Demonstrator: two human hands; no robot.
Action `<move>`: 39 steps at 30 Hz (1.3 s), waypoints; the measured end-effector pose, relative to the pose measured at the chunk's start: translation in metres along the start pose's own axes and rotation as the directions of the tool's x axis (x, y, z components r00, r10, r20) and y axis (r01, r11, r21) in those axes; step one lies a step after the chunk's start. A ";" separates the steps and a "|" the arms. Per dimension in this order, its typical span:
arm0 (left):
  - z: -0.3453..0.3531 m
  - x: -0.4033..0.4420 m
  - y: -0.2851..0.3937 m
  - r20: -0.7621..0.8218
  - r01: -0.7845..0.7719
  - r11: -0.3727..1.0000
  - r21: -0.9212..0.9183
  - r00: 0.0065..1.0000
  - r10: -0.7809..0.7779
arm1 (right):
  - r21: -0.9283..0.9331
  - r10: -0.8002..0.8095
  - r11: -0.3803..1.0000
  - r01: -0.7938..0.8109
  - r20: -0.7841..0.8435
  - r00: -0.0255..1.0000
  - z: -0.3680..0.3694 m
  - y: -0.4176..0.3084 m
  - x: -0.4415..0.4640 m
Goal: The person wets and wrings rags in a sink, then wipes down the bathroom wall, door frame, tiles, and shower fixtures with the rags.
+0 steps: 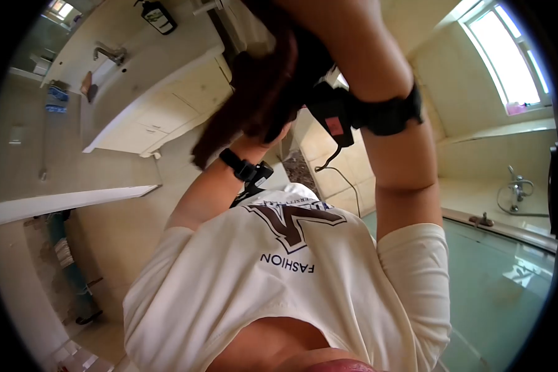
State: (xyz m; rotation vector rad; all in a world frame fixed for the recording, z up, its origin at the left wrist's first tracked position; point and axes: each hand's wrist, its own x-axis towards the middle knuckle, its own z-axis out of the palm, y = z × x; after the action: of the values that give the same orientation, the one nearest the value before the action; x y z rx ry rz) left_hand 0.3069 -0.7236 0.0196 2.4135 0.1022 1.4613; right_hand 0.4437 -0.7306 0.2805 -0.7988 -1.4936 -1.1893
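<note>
Dark brown bundle (pixel 248 102), soft-looking and blurred, hangs in front of the chest near the top of the view; cannot tell whether it is cloth, hair or something else. The left hand (pixel 271 137) is at its lower side, partly hidden by it, apparently placed there to steady or bear the hanging part; its grip cannot be read.

The right arm (pixel 406 158) is raised high, close to the lens, seemingly to reach the bundle's upper side. The right hand's fingers cannot be made out, so whether they clamp anything, or whether the two hands meet, cannot be told.

A black band (pixel 387 116) wraps the raised arm, with a black device (pixel 333 118) beside it; a thin cable (pixel 347 175) trails below, its slack presumably leaving the arm free to move. A second band (pixel 235 164) circles the left wrist.

Surroundings: washbasin counter (pixel 186 46) with faucet (pixel 110 54) and dark bottle (pixel 158 17), this last probably kept there for use at the basin.
</note>
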 end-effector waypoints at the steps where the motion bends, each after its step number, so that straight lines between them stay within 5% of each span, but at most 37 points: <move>1: -0.002 -0.002 0.000 -0.014 0.054 0.996 -0.067 0.998 -0.056 | -0.074 0.139 0.989 -0.129 0.159 0.978 -0.020 -0.025 -0.025; 6: -0.060 -0.020 0.004 0.103 0.376 0.907 -0.191 0.926 -0.362 | -0.302 0.465 0.883 -0.358 0.465 0.753 -0.058 -0.099 -0.170; 8: -0.078 -0.022 0.000 0.140 0.571 0.455 -0.683 0.714 -0.686 | -0.401 0.446 0.878 -0.261 0.491 0.749 -0.062 -0.094 -0.155; 10: -0.103 -0.030 -0.015 0.134 0.557 0.349 -0.754 0.650 -0.748 | -0.464 0.438 0.864 -0.194 0.503 0.746 -0.058 -0.074 -0.140; 11: -0.117 -0.037 -0.022 0.148 0.553 0.238 -0.798 0.564 -0.813 | -0.477 0.299 0.875 -0.081 0.401 0.866 -0.055 -0.044 -0.125; 12: -0.131 -0.042 -0.030 0.156 0.554 0.229 -0.801 0.562 -0.812 | -0.317 0.347 0.923 -0.220 0.435 0.831 -0.053 -0.036 -0.062; 14: -0.152 -0.049 -0.045 0.252 0.459 0.007 -0.888 0.499 -0.829 | -0.103 0.416 0.909 -0.403 0.239 0.878 -0.031 -0.032 0.002; 16: -0.168 -0.068 -0.056 0.264 0.456 -0.045 -0.889 0.430 -0.863 | 0.040 0.460 0.884 -0.466 0.096 0.883 -0.012 -0.046 0.033; 20: -0.190 -0.121 -0.062 0.281 0.567 0.016 -0.824 0.432 -0.857 | -0.265 0.282 0.928 -0.260 0.045 0.958 0.006 -0.068 -0.032; 21: -0.195 -0.131 -0.062 0.336 0.588 -0.051 -0.807 0.387 -0.859 | -0.391 0.303 0.898 -0.201 0.221 0.927 -0.013 -0.077 -0.072; 23: -0.206 -0.158 -0.074 0.493 0.611 -0.236 -0.756 0.294 -0.819 | -0.409 0.540 0.806 -0.428 0.209 0.816 -0.016 -0.110 -0.150; 27: -0.209 -0.107 -0.065 0.413 0.534 -0.214 -0.818 0.286 -0.865 | -0.361 0.752 0.649 -0.670 0.435 0.495 -0.040 -0.171 -0.238; 29: -0.209 -0.076 -0.065 0.322 0.573 0.026 -0.819 0.498 -0.805 | -0.337 0.681 0.725 -0.601 0.483 0.551 -0.055 -0.150 -0.227; 30: -0.205 -0.058 -0.061 0.316 0.575 0.047 -0.817 0.514 -0.797 | -0.316 0.602 0.792 -0.522 0.548 0.581 -0.061 -0.139 -0.220; 34: -0.152 0.012 -0.028 0.186 0.509 0.372 -0.776 0.748 -0.637 | -0.118 0.442 0.896 -0.428 0.162 0.882 -0.038 -0.034 -0.150; 37: -0.098 0.071 0.005 0.146 0.385 0.436 -0.813 0.860 -0.488 | -0.080 0.261 0.964 -0.255 0.077 0.962 -0.027 0.029 -0.044; 38: -0.084 0.094 0.014 -0.060 0.211 0.768 -0.605 0.949 -0.309 | -0.103 0.167 0.982 -0.158 0.079 0.983 -0.030 0.047 -0.017; 39: -0.072 0.105 0.019 -0.118 0.116 0.887 -0.448 0.975 -0.187 | -0.140 0.007 0.990 0.000 0.051 0.999 -0.032 0.068 0.009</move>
State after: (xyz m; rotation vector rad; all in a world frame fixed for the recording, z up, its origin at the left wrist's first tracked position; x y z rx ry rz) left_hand 0.2923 -0.7019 0.1453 1.8846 -0.0044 1.4230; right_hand 0.5138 -0.7419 0.3072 -0.9320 -1.4611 -1.2900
